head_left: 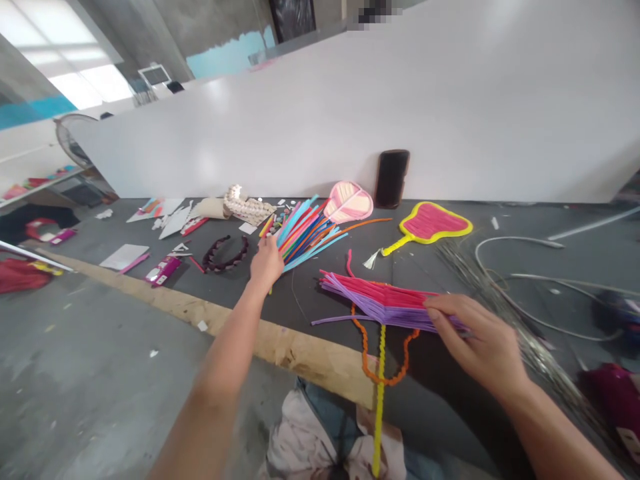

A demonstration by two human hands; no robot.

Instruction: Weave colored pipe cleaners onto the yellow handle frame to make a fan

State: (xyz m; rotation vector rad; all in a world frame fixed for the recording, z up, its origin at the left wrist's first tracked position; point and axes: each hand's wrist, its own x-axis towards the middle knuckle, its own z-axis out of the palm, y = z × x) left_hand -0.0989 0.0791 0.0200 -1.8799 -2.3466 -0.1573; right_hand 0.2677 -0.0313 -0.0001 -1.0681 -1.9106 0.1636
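My left hand is closed around the near end of a multicoloured bundle of pipe cleaners, which fans out over the dark tabletop. My right hand pinches the right end of a row of pink and purple pipe cleaners laid side by side and bent at the middle. A twisted yellow pipe-cleaner stem runs down from that bend toward my lap. Around the stem curves a twisted orange pipe cleaner. One purple strand sticks out to the left of the row.
Behind the hands lie a pink-and-yellow fan, a striped fan and an upright phone against a white partition. Silvery wires cover the right side. A dark braided headband and a purple packet are at left.
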